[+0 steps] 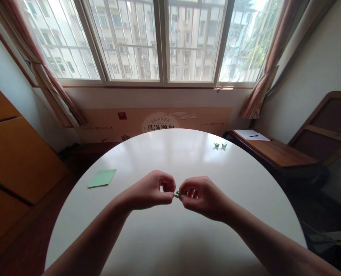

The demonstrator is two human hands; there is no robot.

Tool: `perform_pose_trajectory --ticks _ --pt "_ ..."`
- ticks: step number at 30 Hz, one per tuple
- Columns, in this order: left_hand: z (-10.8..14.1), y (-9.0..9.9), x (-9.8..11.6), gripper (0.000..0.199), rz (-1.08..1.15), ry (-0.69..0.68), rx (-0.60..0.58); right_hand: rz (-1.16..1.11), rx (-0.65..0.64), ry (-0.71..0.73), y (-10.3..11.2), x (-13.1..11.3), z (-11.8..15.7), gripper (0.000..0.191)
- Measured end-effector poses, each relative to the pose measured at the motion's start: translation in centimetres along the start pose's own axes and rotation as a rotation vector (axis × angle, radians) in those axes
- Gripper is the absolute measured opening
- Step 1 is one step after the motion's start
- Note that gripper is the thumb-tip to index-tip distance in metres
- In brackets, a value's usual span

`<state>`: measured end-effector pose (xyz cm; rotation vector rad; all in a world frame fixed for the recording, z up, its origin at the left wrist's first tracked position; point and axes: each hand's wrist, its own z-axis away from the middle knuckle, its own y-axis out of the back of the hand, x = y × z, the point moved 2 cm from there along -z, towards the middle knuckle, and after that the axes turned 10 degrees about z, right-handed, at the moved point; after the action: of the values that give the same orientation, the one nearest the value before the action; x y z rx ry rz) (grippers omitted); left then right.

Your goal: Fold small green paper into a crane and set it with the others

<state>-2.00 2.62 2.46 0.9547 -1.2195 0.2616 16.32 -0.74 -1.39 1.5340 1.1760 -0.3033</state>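
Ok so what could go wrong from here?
The small green piece, held just at the fingertips of the left hand and right hand, might slip or crease. The green paper square, lying near the left edge of the white table, could get brushed off.

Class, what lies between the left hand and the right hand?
The head view shows a small green piece between the left hand and right hand, at their fingertips.

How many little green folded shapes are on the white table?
2, near the far edge of the table, right of middle: the left shape beside the right shape. The left hand or right hand could hide more.
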Motion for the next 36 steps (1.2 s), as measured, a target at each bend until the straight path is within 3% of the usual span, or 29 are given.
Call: perform_pose_trajectory --ticks 5,9,14,21,36 --pt "0.0 1.1 -0.1 0.005 0.156 0.033 0.085 -0.065 0.044 -0.080 0.5 0.4 -0.3 0.007" --pt "-0.1 1.7 -0.2 0.009 0.291 -0.091 0.254 -0.422 0.008 -0.272 0.7 0.9 -0.7 0.007" --pt "-0.1 0.7 -0.1 0.018 0.262 -0.216 0.304 -0.682 -0.017 -0.367 0.6 1.0 -0.8 0.014" --pt "0.1 -0.2 0.7 0.010 -0.013 -0.459 0.359 -0.664 -0.037 -0.337 0.3 1.0 -0.6 0.020" --pt "0.8 -0.4 1.1 0.013 -0.139 -0.555 0.315 -0.700 -0.053 -0.300 0.1 0.7 -0.6 0.022"
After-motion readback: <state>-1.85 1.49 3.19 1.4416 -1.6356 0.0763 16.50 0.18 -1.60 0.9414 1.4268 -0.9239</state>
